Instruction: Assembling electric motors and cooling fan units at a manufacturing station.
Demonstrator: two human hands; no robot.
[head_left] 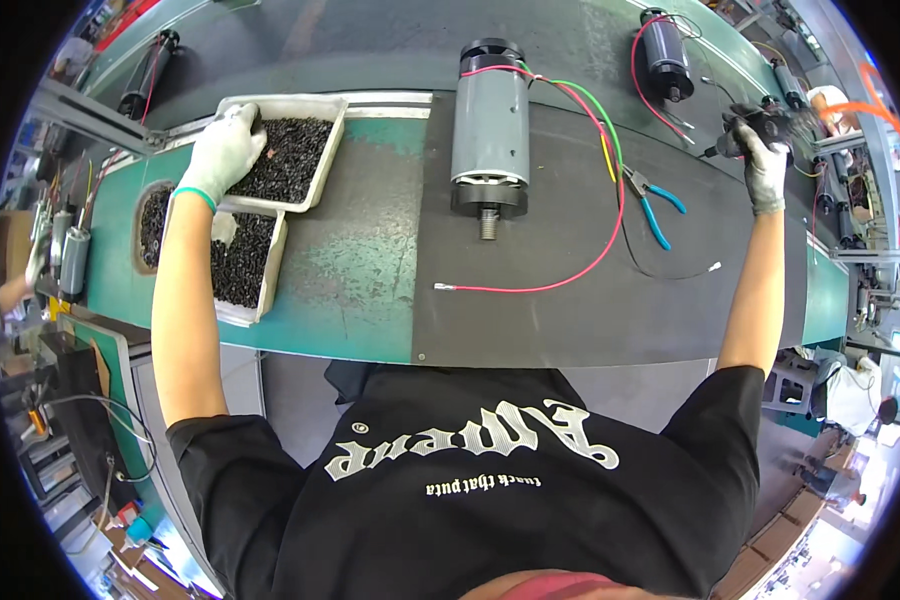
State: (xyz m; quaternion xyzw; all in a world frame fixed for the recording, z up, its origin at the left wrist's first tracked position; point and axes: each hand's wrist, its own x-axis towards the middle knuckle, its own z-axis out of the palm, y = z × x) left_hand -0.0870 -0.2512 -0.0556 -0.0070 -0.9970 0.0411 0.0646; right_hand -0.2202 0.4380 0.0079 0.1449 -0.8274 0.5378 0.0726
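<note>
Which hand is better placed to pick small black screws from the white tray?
Left. The gloved left hand already rests in the white tray of small black screws, while the right hand is far across the belt, its grip closed on a black power screwdriver.

Grey motor (489, 130), white-gloved left hand (222, 150)

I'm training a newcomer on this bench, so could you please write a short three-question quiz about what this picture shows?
1. True or false: the left hand is in a tray of small black parts.
2. What does the right hand hold: A a black power tool, B the pliers, C the motor?
3. What colour are the handles of the pliers beside the grey motor?

Key: 1 true; 2 A, a black power tool; 3 blue.
</note>
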